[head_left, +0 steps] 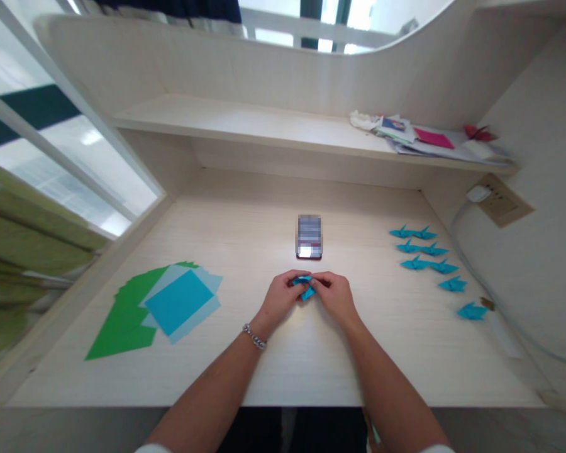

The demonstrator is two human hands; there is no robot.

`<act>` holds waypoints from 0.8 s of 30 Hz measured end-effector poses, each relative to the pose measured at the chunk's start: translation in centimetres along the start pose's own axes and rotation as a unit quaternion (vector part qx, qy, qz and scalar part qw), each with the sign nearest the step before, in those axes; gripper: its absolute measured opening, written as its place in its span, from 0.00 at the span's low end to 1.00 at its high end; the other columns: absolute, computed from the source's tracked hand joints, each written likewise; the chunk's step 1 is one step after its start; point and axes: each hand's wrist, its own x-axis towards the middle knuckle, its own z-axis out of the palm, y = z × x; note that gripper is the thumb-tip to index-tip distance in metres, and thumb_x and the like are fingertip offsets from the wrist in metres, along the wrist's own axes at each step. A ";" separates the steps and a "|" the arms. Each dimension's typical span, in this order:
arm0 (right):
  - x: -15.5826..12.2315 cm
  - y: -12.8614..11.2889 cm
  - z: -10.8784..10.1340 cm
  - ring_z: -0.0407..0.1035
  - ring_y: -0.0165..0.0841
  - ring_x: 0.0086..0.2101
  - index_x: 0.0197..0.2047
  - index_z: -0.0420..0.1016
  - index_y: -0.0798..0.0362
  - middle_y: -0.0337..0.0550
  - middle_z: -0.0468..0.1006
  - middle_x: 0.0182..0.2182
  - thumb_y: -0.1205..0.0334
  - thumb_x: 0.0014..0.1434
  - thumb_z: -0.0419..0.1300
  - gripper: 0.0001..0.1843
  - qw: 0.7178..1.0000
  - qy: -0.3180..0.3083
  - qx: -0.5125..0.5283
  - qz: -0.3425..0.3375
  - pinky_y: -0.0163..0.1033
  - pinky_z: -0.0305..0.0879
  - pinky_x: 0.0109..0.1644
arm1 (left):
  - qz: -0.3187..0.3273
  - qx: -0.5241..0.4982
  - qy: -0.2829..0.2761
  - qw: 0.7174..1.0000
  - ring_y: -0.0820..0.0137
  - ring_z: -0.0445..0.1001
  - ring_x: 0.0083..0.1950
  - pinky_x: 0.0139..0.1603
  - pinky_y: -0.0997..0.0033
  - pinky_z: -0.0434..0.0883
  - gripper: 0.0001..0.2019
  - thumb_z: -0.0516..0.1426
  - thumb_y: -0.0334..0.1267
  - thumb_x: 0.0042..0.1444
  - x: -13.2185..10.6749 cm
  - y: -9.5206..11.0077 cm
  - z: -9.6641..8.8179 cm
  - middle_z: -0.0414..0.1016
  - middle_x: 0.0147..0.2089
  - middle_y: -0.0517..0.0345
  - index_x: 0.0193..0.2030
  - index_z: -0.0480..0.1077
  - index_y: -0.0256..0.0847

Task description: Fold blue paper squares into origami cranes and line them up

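Observation:
A small piece of folded blue origami paper (306,293) is held between my two hands, low over the middle of the desk. The fingers of my left hand (283,294) pinch its left side. My right hand (334,292) grips its upper right part between thumb and fingers. Parts of the paper are hidden behind my fingertips. Just beyond my hands lies a phone (309,236) with a lit, blurred screen. To the left is a stack of blue paper squares (180,303), overlapping fanned green paper sheets (127,321).
Several folded blue paper cranes (424,264) stand along the desk's right side. A white cable (481,280) runs from a plug in the wall socket (502,201) down the right edge. Papers and a pink sheet (434,138) lie on the shelf (264,129) above the desk (245,207).

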 end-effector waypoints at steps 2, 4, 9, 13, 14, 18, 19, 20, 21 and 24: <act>0.0 0.1 0.1 0.74 0.38 0.34 0.35 0.81 0.51 0.43 0.81 0.33 0.61 0.52 0.60 0.09 1.000 0.000 0.005 -0.002 0.42 0.69 0.41 | 0.009 -0.001 0.005 1.000 0.70 0.72 0.31 0.29 0.73 0.69 0.17 0.59 0.32 0.45 0.1 -0.1 0.0 0.77 0.35 0.51 0.44 0.76 0.35; 0.0 0.2 0.2 0.74 0.37 0.33 0.37 0.80 0.51 0.43 0.81 0.32 0.62 0.51 0.60 0.10 1.000 0.001 0.014 0.002 0.41 0.70 0.39 | 0.011 -0.006 0.006 1.000 0.69 0.73 0.33 0.32 0.71 0.70 0.16 0.59 0.33 0.46 0.2 -0.3 -0.1 0.78 0.35 0.51 0.43 0.76 0.35; -0.1 -0.1 -0.2 0.73 0.36 0.31 0.35 0.80 0.52 0.43 0.81 0.30 0.61 0.52 0.61 0.09 1.000 0.000 0.007 -0.003 0.40 0.69 0.37 | 0.008 -0.002 0.003 1.000 0.70 0.72 0.30 0.31 0.70 0.69 0.15 0.58 0.37 0.49 0.3 -0.8 -0.3 0.77 0.32 0.51 0.43 0.76 0.33; -0.1 -0.8 -0.5 0.72 0.35 0.33 0.36 0.80 0.50 0.43 0.80 0.34 0.60 0.53 0.61 0.09 0.998 0.001 -0.025 -0.053 0.39 0.68 0.38 | 0.008 0.024 -0.021 0.999 0.73 0.68 0.25 0.25 0.74 0.65 0.13 0.57 0.40 0.51 0.1 -0.5 -0.3 0.74 0.25 0.55 0.37 0.76 0.32; -0.1 -0.9 -0.5 0.72 0.35 0.33 0.37 0.80 0.49 0.43 0.79 0.34 0.59 0.54 0.60 0.09 0.998 0.001 -0.029 -0.062 0.38 0.68 0.38 | 0.009 0.032 -0.029 0.999 0.73 0.68 0.24 0.24 0.75 0.64 0.13 0.57 0.41 0.51 0.1 -0.4 -0.3 0.73 0.24 0.55 0.35 0.76 0.32; -0.1 -1.0 -0.2 0.71 0.34 0.33 0.35 0.80 0.50 0.43 0.79 0.33 0.59 0.55 0.59 0.09 0.998 0.005 -0.024 -0.062 0.37 0.68 0.36 | 0.002 0.053 -0.046 0.998 0.73 0.66 0.22 0.22 0.75 0.63 0.14 0.58 0.45 0.51 -0.2 0.3 -0.1 0.71 0.22 0.57 0.30 0.73 0.33; -0.1 -1.0 -0.2 0.71 0.34 0.32 0.34 0.80 0.51 0.44 0.79 0.32 0.59 0.54 0.59 0.09 0.998 0.007 -0.019 -0.053 0.37 0.68 0.36 | -0.001 0.054 -0.047 0.997 0.73 0.66 0.22 0.22 0.75 0.63 0.14 0.58 0.45 0.50 -0.2 0.5 -0.1 0.71 0.22 0.57 0.29 0.73 0.33; -0.1 -0.9 -0.1 0.71 0.34 0.32 0.34 0.80 0.52 0.44 0.79 0.32 0.59 0.54 0.59 0.09 0.999 0.008 -0.011 -0.042 0.37 0.68 0.35 | -0.003 0.055 -0.047 0.997 0.73 0.66 0.21 0.22 0.75 0.63 0.15 0.58 0.46 0.50 -0.3 0.6 0.0 0.71 0.21 0.57 0.29 0.73 0.33; 0.0 -0.8 0.0 0.72 0.35 0.32 0.34 0.79 0.52 0.44 0.79 0.32 0.58 0.54 0.59 0.09 0.999 0.009 0.000 -0.031 0.37 0.68 0.35 | -0.006 0.057 -0.049 0.997 0.73 0.66 0.21 0.22 0.75 0.63 0.15 0.58 0.46 0.50 -0.3 0.6 0.0 0.70 0.21 0.57 0.29 0.73 0.33; 0.1 -0.6 0.0 0.72 0.36 0.33 0.37 0.79 0.52 0.44 0.79 0.34 0.57 0.53 0.60 0.11 0.999 0.011 0.035 -0.008 0.38 0.69 0.36 | -0.005 0.076 -0.054 0.996 0.73 0.66 0.22 0.22 0.75 0.62 0.15 0.58 0.46 0.50 -0.3 0.6 -0.1 0.71 0.21 0.57 0.28 0.74 0.33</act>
